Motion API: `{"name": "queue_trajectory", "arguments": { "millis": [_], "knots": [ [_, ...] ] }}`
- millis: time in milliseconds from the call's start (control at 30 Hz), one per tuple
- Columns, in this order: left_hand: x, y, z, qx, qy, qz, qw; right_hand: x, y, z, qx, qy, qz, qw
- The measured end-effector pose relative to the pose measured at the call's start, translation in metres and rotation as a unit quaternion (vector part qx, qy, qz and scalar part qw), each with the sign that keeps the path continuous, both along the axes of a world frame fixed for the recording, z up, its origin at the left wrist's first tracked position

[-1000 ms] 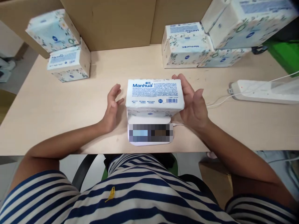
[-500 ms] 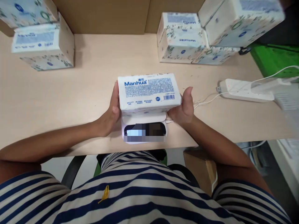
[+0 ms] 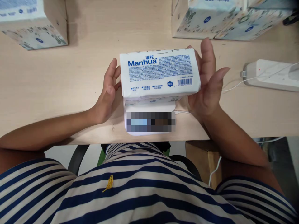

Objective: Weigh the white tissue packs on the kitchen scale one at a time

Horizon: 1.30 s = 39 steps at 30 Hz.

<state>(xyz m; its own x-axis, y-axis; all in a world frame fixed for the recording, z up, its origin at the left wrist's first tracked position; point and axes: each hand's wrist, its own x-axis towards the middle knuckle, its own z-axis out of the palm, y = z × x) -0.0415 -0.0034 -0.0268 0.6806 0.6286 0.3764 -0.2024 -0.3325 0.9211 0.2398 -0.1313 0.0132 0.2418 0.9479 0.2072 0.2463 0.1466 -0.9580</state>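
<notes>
A white pack of tissues (image 3: 161, 71) marked "Manhua" rests on a small white scale (image 3: 149, 108) near the front edge of the desk. The scale's display is blurred into blocks, and a white cable runs from its right side. My left hand (image 3: 106, 93) stands at the pack's left end, palm apart from it, fingers stretched out with some tips partly hidden by the pack. At the right end is my right hand (image 3: 206, 84), fingers spread and thumb out; whether it touches the pack I cannot tell.
More tissue packs (image 3: 35, 31) are at the back left, with further tissue packs (image 3: 205, 21) at the back right. A white power strip (image 3: 271, 74) with cables lies on the right of the desk (image 3: 93, 40). Below the desk stands a cardboard box (image 3: 203, 155).
Both hands have loosened from the sides of the tissue pack, and the right fingers have spread. The view has tilted down and come closer to the desk.
</notes>
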Motion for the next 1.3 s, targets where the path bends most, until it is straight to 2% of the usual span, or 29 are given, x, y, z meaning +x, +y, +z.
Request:
{"name": "queue_trajectory", "arguments": {
  "millis": [67, 100, 200, 367, 467, 600, 733, 867, 1100, 1300],
  "knots": [
    [-0.001, 0.002, 0.003, -0.035, 0.002, -0.05, 0.998, 0.002, 0.001, -0.001, -0.006, -0.029, -0.011, 1.0],
    [-0.001, 0.002, 0.005, -0.055, 0.004, -0.055, 0.997, 0.003, 0.002, -0.001, -0.008, -0.037, -0.018, 0.999],
    [-0.001, -0.001, 0.011, -0.088, 0.011, -0.039, 0.995, 0.001, 0.003, -0.002, 0.004, -0.025, -0.019, 0.999],
    [0.001, -0.003, 0.014, -0.107, 0.01, -0.037, 0.993, 0.001, 0.0, -0.004, 0.036, 0.023, 0.019, 0.999],
    [0.001, -0.001, 0.012, -0.094, -0.005, -0.059, 0.994, 0.005, -0.002, -0.008, 0.089, 0.001, 0.068, 0.994],
    [0.0, 0.004, 0.008, -0.029, -0.022, -0.107, 0.994, 0.008, -0.001, -0.013, 0.149, -0.057, 0.103, 0.982],
    [0.0, 0.005, 0.006, -0.006, -0.011, -0.102, 0.995, 0.007, -0.001, -0.014, 0.104, -0.083, 0.088, 0.987],
    [-0.001, 0.006, 0.005, 0.009, 0.0, -0.087, 0.996, 0.006, 0.0, -0.01, 0.105, -0.095, 0.102, 0.985],
    [-0.001, 0.011, 0.002, 0.027, -0.013, -0.113, 0.993, 0.003, 0.001, -0.003, 0.058, -0.125, 0.091, 0.986],
    [-0.005, 0.004, 0.007, 0.014, 0.034, -0.046, 0.998, 0.002, 0.0, -0.003, 0.058, -0.098, 0.086, 0.99]
  ]
}}
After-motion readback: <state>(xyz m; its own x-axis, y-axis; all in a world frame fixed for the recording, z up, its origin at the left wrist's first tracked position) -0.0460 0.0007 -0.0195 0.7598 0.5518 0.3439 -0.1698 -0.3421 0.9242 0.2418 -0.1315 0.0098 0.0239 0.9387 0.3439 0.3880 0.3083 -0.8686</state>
